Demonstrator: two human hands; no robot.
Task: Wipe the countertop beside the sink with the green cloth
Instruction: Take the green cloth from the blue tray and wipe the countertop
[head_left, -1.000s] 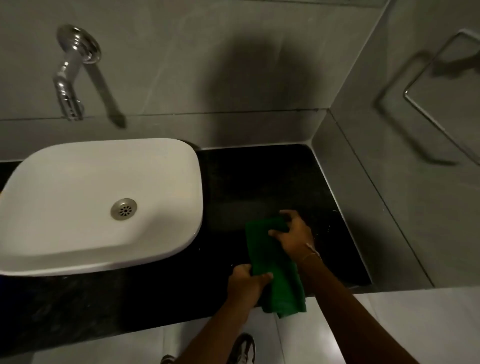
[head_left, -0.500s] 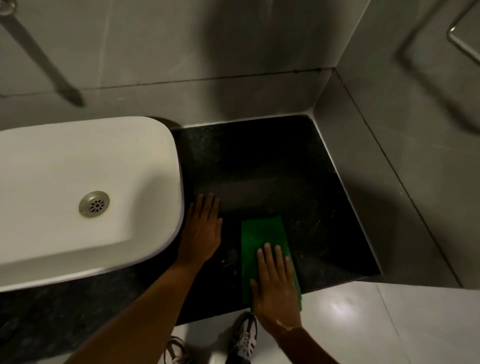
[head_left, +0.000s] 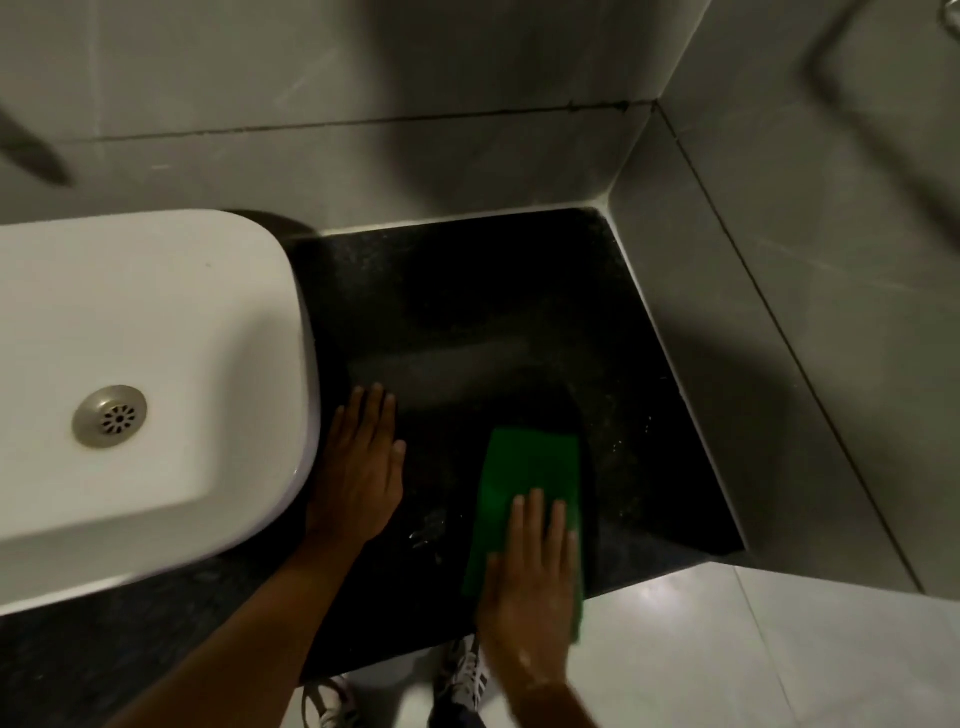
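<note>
Grey tiled walls (head_left: 467, 78) meet in a corner at the right; pale glossy floor tiles (head_left: 727, 649) below; dim light, soft shadows.

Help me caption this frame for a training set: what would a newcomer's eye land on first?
First, the bright green cloth near the front edge of the black countertop, with the right hand flat on its near end. Next, the big white sink filling the left side, the left hand resting flat on the counter just beside it. Pale specks dot the dark surface around the cloth.

Glossy white ceramic sink (head_left: 249, 291), speckled black stone countertop (head_left: 467, 312), matt green cloth (head_left: 524, 483).
</note>
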